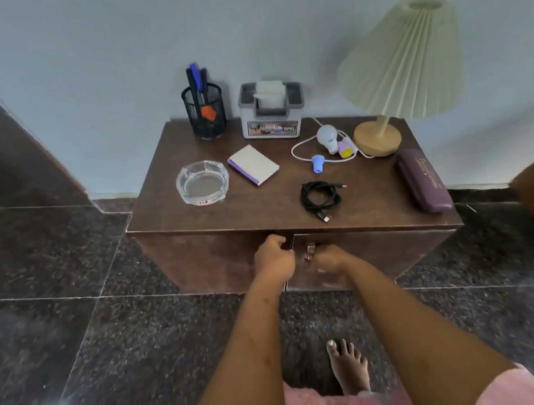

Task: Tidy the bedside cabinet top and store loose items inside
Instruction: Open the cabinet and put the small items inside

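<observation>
Doors look light and rigid: left hand [272,256] curls on the left door's [206,262] inner edge, while right hand [330,259] blurs beside the metal handle [310,251], grip unclear. Atop the cabinet [260,209], the floppy cable [320,196] wants lifting by its coil.

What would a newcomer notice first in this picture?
The pleated cream lamp stands at the right rear of the cabinet top. The left hand and right hand meet at the front doors, by a metal handle. A glass ashtray sits on the top's left side.
</observation>
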Demonstrator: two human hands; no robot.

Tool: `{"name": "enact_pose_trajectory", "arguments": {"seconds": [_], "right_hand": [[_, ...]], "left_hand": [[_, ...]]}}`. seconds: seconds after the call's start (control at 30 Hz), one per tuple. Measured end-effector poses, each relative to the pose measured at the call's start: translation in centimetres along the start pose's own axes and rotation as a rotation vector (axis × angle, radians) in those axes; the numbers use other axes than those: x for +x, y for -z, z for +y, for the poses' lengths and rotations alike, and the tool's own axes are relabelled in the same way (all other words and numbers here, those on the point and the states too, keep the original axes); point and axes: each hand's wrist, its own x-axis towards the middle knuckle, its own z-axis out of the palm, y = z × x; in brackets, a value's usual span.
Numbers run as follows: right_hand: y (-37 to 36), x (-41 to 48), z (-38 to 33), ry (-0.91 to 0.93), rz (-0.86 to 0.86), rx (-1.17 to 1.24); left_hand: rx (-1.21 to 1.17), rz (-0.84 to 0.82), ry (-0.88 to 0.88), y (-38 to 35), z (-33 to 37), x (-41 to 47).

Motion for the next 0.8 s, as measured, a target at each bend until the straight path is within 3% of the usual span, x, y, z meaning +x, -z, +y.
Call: {"name": "enact_pose_trajectory", "arguments": {"seconds": [0.2, 0.3, 0.4, 0.53, 0.7, 0.8], "right_hand": [[0.4, -3.5, 2.6, 0.098, -0.136, -0.057], [0.2, -4.5, 4.9, 0.103, -0.151, -0.230], [0.1, -6.0, 6.8, 0.071, -0.155, -0.242], [2.3, -7.6, 6.9, -0.155, -0.186, 0.016], [5.2, -7.5, 7.4, -0.204, 0.135, 0.551], [6.0, -7.6, 8.2, -0.181, 0.195, 0.518]], "left_hand": [[-0.039, 0.042, 0.027, -1.9, 1.8, -3.4], [0.234, 0.018, 0.025, -3.6, 2.3, -5.4], [0.437, 0.012, 0.025, -4.5, 2.8, -7.6], [0.514, -0.028, 0.052, -5.1, 2.7, -9.8], [0.541, -0.171, 0.094, -5.8, 2.3, -11.2], [0.584, -0.274, 0.073, -6.9, 2.4, -12.2]]}}
